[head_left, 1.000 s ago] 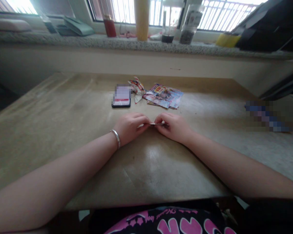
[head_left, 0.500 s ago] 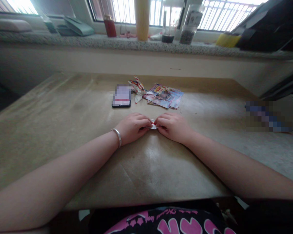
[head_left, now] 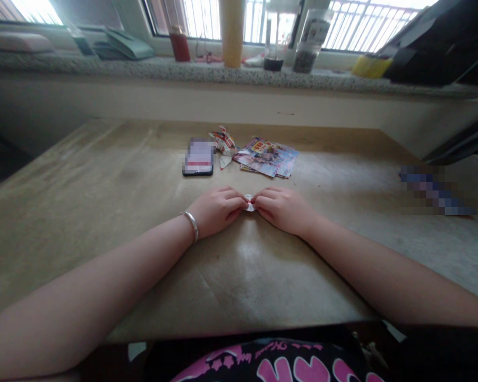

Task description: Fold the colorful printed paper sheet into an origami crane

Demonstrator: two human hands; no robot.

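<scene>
Between my two hands lies a small piece of folded paper (head_left: 249, 206), pale with a touch of red, low against the table. My left hand (head_left: 219, 208), with a silver bangle at its wrist, pinches the paper's left side. From the other side my right hand (head_left: 281, 208) has its fingers closed on the right part. Fingers and thumbs cover most of the paper, so its full shape is hidden. Just beyond the hands rest a stack of printed colour sheets (head_left: 269, 157) and a folded paper figure (head_left: 224, 146) with points sticking up.
A phone (head_left: 198, 157) with a blurred screen lies left of the folded figure. Far right on the table (head_left: 163, 297) is a blurred blue item (head_left: 436, 191). Behind, the granite windowsill (head_left: 159, 64) carries a yellow cylinder (head_left: 232, 37), bottles and a dark bag (head_left: 430, 48).
Both hands keep hold of the paper in nearly the same place. The fingers of my right hand have straightened slightly and lie flatter along it.
</scene>
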